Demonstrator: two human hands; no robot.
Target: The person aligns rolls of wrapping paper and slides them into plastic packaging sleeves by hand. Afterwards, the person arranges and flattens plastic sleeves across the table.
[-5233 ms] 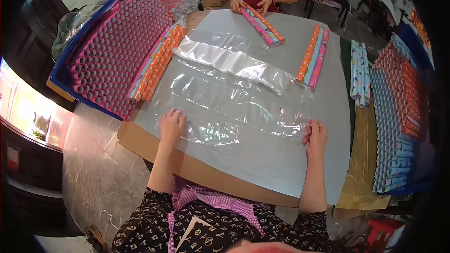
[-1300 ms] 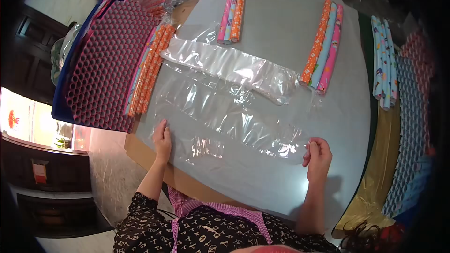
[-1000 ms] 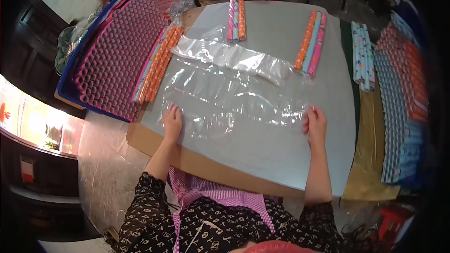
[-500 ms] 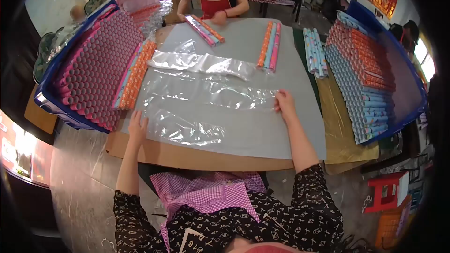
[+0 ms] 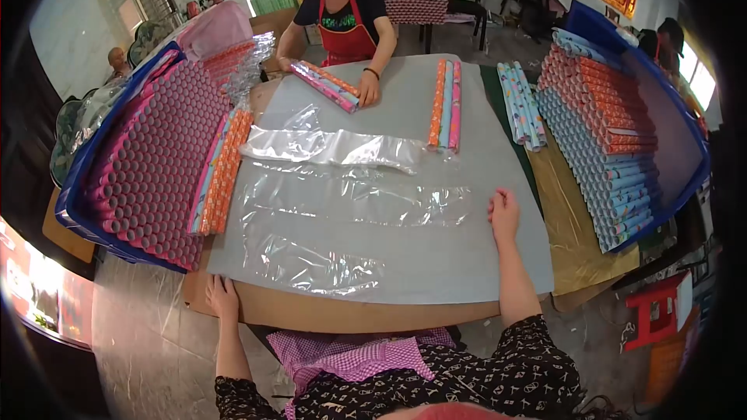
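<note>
My left hand (image 5: 222, 295) rests at the front left corner of the grey sheet (image 5: 436, 264), fingers stretched out and holding nothing. Over the sheet's right side is my right hand (image 5: 504, 212), loosely curled with its thumb apart and nothing visible in it. Just left of it ends a clear plastic sleeve (image 5: 405, 204) lying flat. Another clear sleeve (image 5: 315, 264) lies nearer me, and a thicker, shinier stack of clear sleeves (image 5: 334, 148) lies farther back. Behind these, orange, blue and pink patterned rolls (image 5: 444, 105) lie side by side.
Across the table a person in a red apron (image 5: 348, 37) has both hands at a wrapped bundle of rolls (image 5: 327, 85). A blue crate (image 5: 74, 187) of pink rolls stands left, another blue crate (image 5: 685, 132) right. Light-blue rolls (image 5: 521, 105) lie beside the right crate.
My right hand has moved right, off the sleeve's end. My left hand has drawn back toward the front corner. The other person's hand has come down onto the bundle. The view has tilted up.
</note>
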